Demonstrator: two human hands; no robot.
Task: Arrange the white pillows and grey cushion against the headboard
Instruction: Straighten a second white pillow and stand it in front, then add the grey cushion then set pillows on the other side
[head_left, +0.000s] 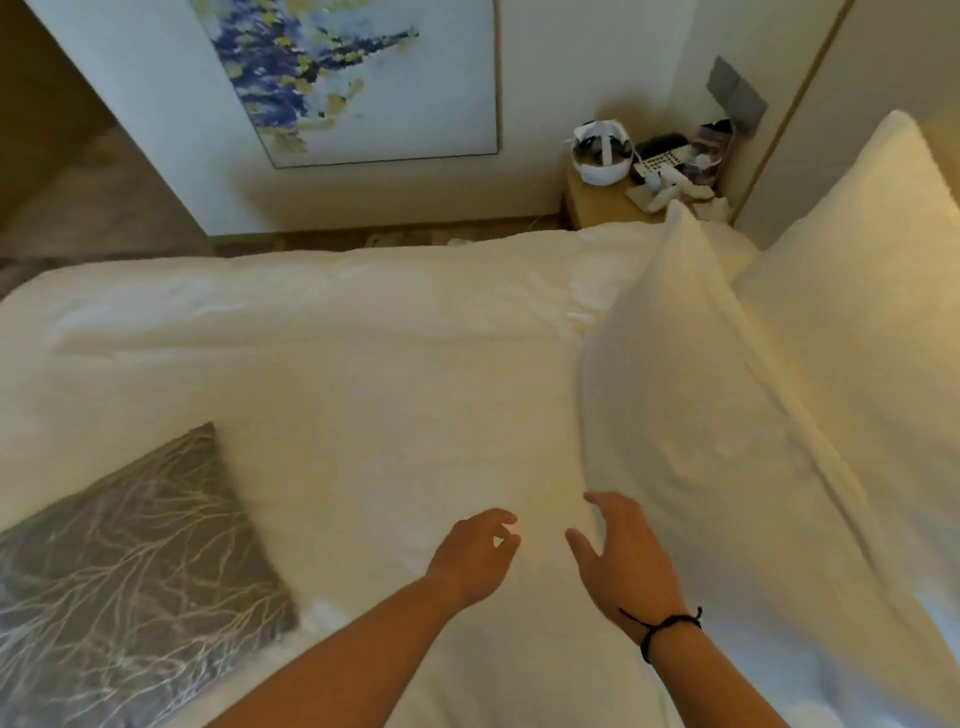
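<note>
Nearest us on the bed (363, 364), the grey cushion (130, 561) lies flat on the white cover, patterned with pale branching lines, one corner pointing toward the wall. To its right our left hand (475, 558) hovers with its grip loosely curled and holding nothing. Just right of that, our right hand (621, 558), a dark cord at the wrist, has its grip spread wide, fingertips at the lower edge of the front white pillow (691, 415); we cannot tell if they touch. Farther from the cushion, a second white pillow (857, 291) leans behind the first, toward the headboard (904, 67).
</note>
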